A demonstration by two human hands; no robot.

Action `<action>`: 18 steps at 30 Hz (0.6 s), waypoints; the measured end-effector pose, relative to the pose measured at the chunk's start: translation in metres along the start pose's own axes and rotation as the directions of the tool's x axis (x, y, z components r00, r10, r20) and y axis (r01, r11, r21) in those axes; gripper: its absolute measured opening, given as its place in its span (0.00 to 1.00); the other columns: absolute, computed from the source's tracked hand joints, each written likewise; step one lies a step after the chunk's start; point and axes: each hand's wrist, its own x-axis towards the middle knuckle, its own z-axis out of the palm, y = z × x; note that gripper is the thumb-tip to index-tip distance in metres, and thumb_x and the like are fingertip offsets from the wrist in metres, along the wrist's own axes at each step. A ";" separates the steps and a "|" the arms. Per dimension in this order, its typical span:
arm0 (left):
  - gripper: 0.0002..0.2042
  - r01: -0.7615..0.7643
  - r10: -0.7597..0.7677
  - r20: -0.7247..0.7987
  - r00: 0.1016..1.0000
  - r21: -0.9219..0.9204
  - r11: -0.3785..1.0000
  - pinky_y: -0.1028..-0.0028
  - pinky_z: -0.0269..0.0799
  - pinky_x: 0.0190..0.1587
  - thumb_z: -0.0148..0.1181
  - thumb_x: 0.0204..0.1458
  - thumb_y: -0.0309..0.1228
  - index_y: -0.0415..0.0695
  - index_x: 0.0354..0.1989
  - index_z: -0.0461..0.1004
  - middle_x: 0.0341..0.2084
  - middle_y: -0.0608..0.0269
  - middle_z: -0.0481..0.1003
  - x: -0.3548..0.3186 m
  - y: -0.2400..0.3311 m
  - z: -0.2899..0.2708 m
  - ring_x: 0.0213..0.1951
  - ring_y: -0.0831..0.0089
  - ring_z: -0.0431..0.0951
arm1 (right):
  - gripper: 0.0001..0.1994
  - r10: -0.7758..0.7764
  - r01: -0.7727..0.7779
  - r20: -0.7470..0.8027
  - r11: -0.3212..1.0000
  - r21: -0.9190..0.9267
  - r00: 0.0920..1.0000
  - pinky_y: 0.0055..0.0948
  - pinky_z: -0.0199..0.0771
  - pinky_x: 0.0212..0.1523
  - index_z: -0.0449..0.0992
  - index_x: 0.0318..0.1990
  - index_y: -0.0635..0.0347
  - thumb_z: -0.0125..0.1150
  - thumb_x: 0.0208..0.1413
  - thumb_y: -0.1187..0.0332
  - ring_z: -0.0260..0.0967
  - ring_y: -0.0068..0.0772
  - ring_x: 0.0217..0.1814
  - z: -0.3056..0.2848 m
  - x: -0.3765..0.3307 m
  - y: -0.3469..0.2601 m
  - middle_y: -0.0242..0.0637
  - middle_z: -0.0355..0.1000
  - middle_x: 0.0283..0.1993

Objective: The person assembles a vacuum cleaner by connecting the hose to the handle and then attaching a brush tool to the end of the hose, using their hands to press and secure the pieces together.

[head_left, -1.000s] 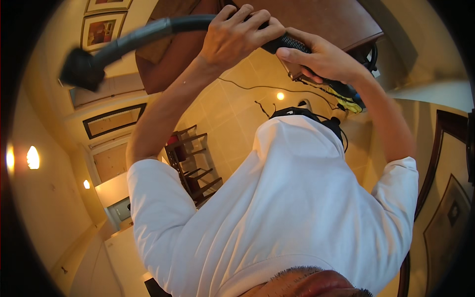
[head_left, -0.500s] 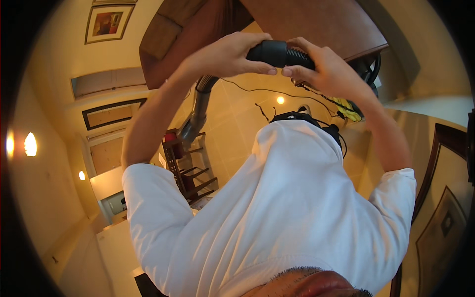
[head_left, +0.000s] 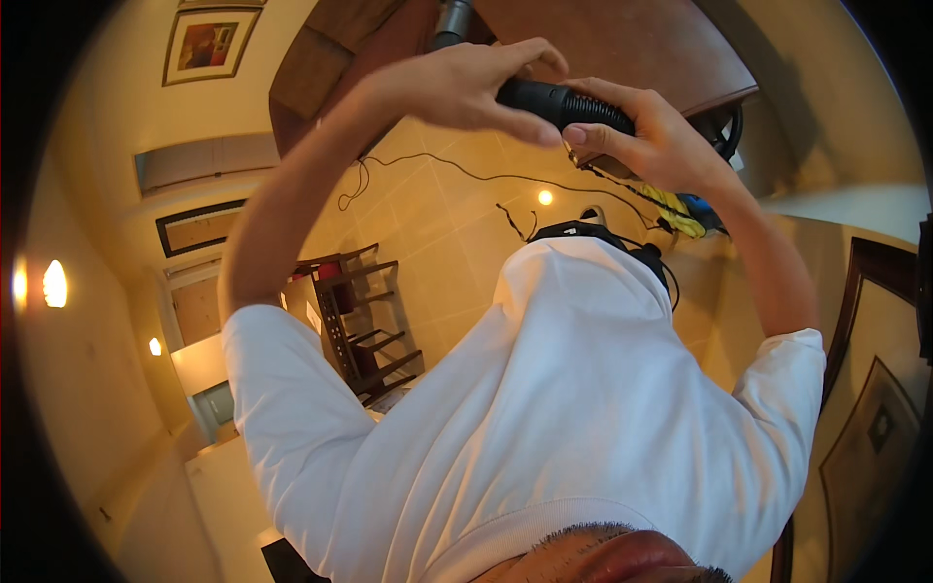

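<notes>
Left hand (head_left: 465,85) gripped black ribbed cylindrical plastic handle (head_left: 562,103) from above, fingers curled over it. Right hand (head_left: 649,144) at 3 o'clock of left hand, thumb and fingers pinching handle end. Handle at 12 o'clock of frame, below brown wooden table (head_left: 622,44). Grey tube (head_left: 451,19) at 11 o'clock of handle.

a home room: framed picture (head_left: 206,45) on the wall, tiled floor (head_left: 442,233), wooden shelf rack (head_left: 362,321).
</notes>
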 end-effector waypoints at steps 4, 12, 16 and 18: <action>0.33 0.179 -0.050 0.433 0.900 -0.262 0.948 0.71 0.72 0.36 0.69 0.53 0.59 0.35 0.47 0.80 0.29 0.56 0.79 0.017 -0.037 0.001 0.34 0.67 0.80 | 0.26 0.066 -0.057 0.078 0.991 -0.122 0.995 0.22 0.69 0.32 0.71 0.63 0.64 0.66 0.65 0.56 0.69 0.19 0.32 0.006 0.005 -0.002 0.33 0.76 0.36; 0.25 -0.236 0.302 -0.094 0.949 0.424 0.874 0.67 0.72 0.52 0.74 0.46 0.42 0.41 0.50 0.77 0.44 0.62 0.78 0.009 -0.007 0.033 0.47 0.63 0.78 | 0.27 0.294 -0.278 0.122 0.951 -0.132 0.948 0.22 0.65 0.26 0.73 0.58 0.62 0.63 0.66 0.47 0.62 0.16 0.23 -0.002 0.001 0.018 0.28 0.72 0.30; 0.19 -0.137 0.616 -0.196 0.763 0.882 0.451 0.68 0.73 0.50 0.68 0.48 0.38 0.47 0.49 0.78 0.43 0.68 0.78 0.017 -0.005 0.034 0.46 0.68 0.78 | 0.25 0.248 -0.248 0.019 0.957 0.152 0.969 0.18 0.58 0.19 0.74 0.56 0.60 0.64 0.65 0.47 0.58 0.12 0.19 0.000 0.009 0.029 0.23 0.66 0.24; 0.18 -0.047 0.612 -0.310 0.728 0.868 0.495 0.69 0.73 0.50 0.69 0.46 0.39 0.48 0.46 0.78 0.43 0.70 0.78 0.019 -0.013 0.033 0.46 0.69 0.79 | 0.33 0.208 -0.195 -0.080 0.970 0.146 0.975 0.22 0.60 0.18 0.72 0.63 0.64 0.67 0.63 0.45 0.59 0.16 0.16 0.001 0.015 0.019 0.25 0.62 0.18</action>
